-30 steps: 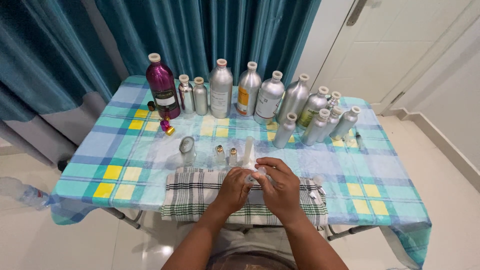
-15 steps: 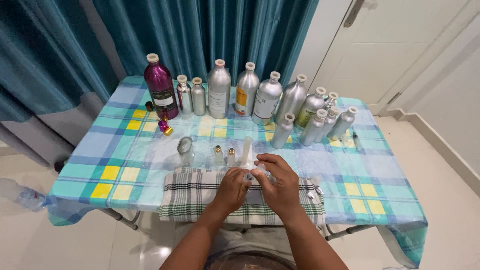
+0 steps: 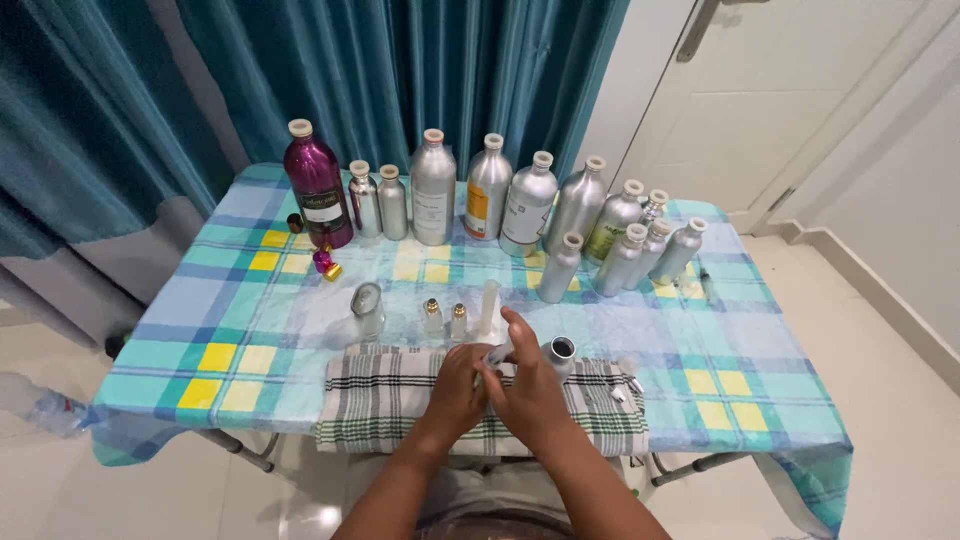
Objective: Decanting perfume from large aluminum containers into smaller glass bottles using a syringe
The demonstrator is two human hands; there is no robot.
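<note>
**Two Hands, One Little Syringe**

The left hand [image 3: 455,385] and the right hand [image 3: 530,385] meet over the checked towel [image 3: 380,400]. Both are closed around a small clear syringe [image 3: 500,352] — it slants up and away to the right. Its tip points at the open silver bottle [image 3: 557,355], just beside the right hand — the nearer one.

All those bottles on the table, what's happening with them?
A person sits at a checked table with both hands over a folded towel. The right hand and left hand together hold a small clear syringe beside an open silver bottle. A row of capped metal bottles stands behind, untouched.
</note>
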